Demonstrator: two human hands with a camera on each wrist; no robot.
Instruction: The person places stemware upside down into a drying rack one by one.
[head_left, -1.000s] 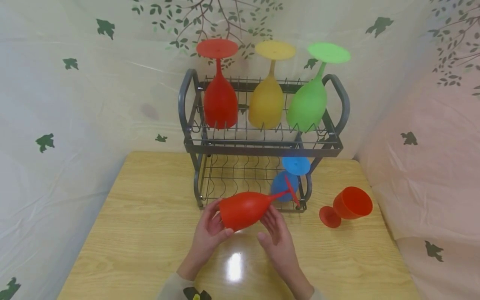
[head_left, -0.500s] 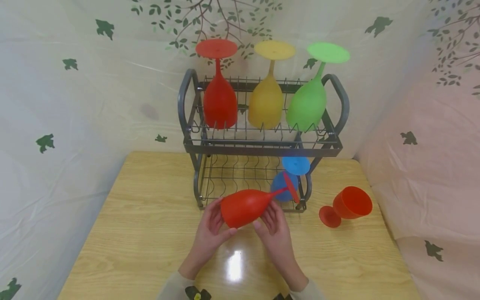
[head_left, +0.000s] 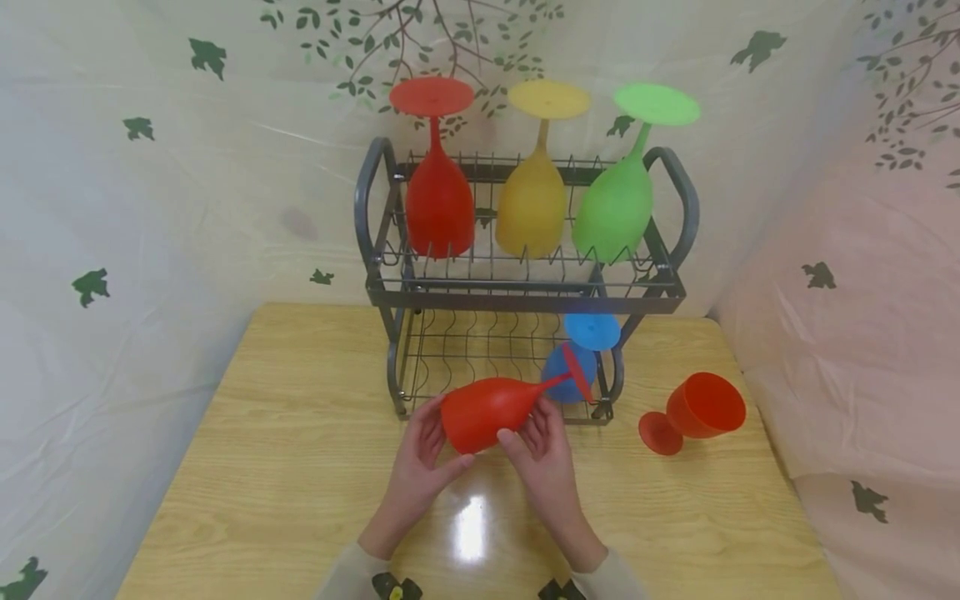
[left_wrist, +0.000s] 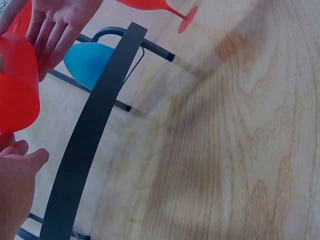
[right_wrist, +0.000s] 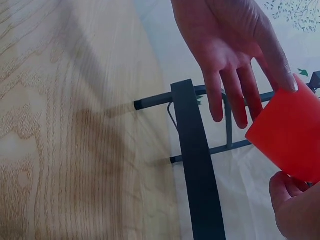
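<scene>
A red wine glass point(head_left: 487, 412) lies sideways between both hands, in front of the rack, its foot tilted up to the right. My left hand point(head_left: 420, 471) holds the rim end, with the thumb at the near lower edge. On the stem side, my right hand point(head_left: 547, 467) has its thumb against the bowl and its fingers behind it. The right wrist view shows the left hand point(right_wrist: 225, 50) with its thumb on the rim of the red bowl point(right_wrist: 292, 132). Behind the foot, a blue wine glass point(head_left: 570, 375) stands upside down on the lower tier.
A dark two-tier dish rack point(head_left: 525, 300) stands at the table's back. Its upper tier carries upside-down red point(head_left: 440, 204), yellow point(head_left: 532, 208) and green point(head_left: 615, 208) wine glasses. Another red wine glass point(head_left: 705, 406) is on the wooden table point(head_left: 262, 467) to the right.
My right hand has moved up and inward, and its thumb has come onto the bowl, where earlier it was apart. The held red wine glass has shifted slightly, its foot a little higher.
</scene>
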